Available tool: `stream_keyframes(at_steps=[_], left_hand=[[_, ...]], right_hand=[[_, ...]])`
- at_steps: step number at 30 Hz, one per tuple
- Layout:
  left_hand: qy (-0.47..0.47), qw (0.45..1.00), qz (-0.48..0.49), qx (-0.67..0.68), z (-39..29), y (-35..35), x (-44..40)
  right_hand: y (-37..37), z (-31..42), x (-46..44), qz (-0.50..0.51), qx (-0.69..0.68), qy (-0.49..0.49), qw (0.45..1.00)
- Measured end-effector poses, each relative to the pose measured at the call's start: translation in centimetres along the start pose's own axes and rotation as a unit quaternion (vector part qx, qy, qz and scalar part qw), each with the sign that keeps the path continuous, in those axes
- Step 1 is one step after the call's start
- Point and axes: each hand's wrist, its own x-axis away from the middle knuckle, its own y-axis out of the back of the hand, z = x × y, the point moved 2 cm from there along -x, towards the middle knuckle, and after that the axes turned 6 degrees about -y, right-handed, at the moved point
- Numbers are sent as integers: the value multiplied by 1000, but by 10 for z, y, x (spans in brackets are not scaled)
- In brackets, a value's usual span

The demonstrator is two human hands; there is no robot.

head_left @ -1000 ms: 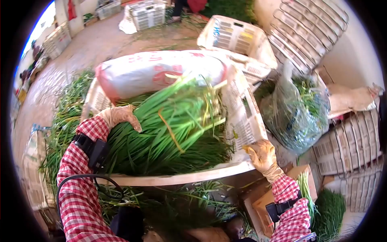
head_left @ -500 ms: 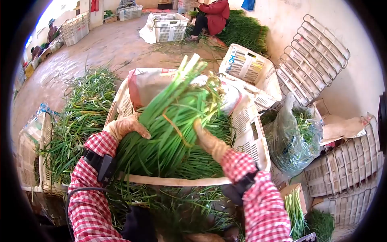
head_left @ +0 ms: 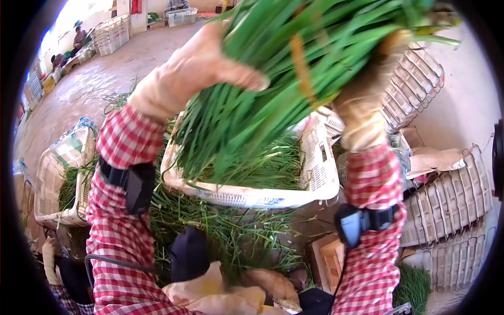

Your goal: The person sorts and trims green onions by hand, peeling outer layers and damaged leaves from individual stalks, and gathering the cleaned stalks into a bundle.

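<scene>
A large bunch of garlic chives (head_left: 278, 68), with an orange-brown tie around it, is raised close to the camera between my gloved hands. My left hand (head_left: 194, 73) grips its left side, thumb across the leaves. At the right, my right hand (head_left: 367, 94) is wrapped round the bunch near its stem end; its fingers are partly hidden and blurred. The leaf ends hang over a white plastic crate (head_left: 252, 198). More chives (head_left: 268, 165) lie inside that crate.
Loose green leaves (head_left: 231, 226) cover the floor before me. Another crate (head_left: 55, 173) stands left, near a co-worker's gloved hand (head_left: 50, 257). Stacked crates (head_left: 451, 199) and a wooden box (head_left: 331, 262) are at right. People sit in the far left background.
Both hands have lifted the bunch up toward the camera and tilted its stem end to the right. The view has shifted; a co-worker's hand now shows at the lower left.
</scene>
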Motion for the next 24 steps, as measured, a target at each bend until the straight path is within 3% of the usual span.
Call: stream_keyframes(at_steps=[2, 3, 6, 9, 11, 12, 14, 16, 18, 19, 20, 23, 24], left_hand=[[-164, 986, -30, 7, -48, -8, -28], [5, 967, -39, 253, -76, -18, -26], [-83, 967, 46, 235, -104, -52, -25], [-15, 958, 65, 280, -115, -111, 13], [13, 943, 64, 326, -116, -151, 38], [23, 930, 54, 363, -116, -171, 51], [31, 871, 4, 490, -112, -214, 88], [67, 831, -56, 549, -82, -273, 150], [234, 767, -49, 595, -71, -303, 190], [366, 688, 1, 626, -81, -306, 196], [360, 654, -21, 665, -100, -311, 196], [280, 739, -25, 612, -106, -327, 191], [328, 770, 22, 547, -103, -327, 187]], right_hand=[[4, 60, -4, -24, 59, 73, 995], [2, 89, 3, -27, 114, 98, 988], [-10, 148, 46, -58, 61, -32, 996], [12, 169, 103, -120, 131, -82, 981], [58, 144, 159, -176, 172, -106, 963], [72, 130, 188, -122, 90, -184, 971], [88, 109, 257, -141, -30, -311, 940], [92, 97, 315, -149, -43, -391, 907], [95, 96, 363, -153, -51, -458, 874], [88, 101, 373, -152, -51, -482, 862], [76, 107, 381, -211, -7, -449, 868], [81, 97, 415, -276, -120, -484, 821], [84, 92, 421, -278, -143, -458, 832]])
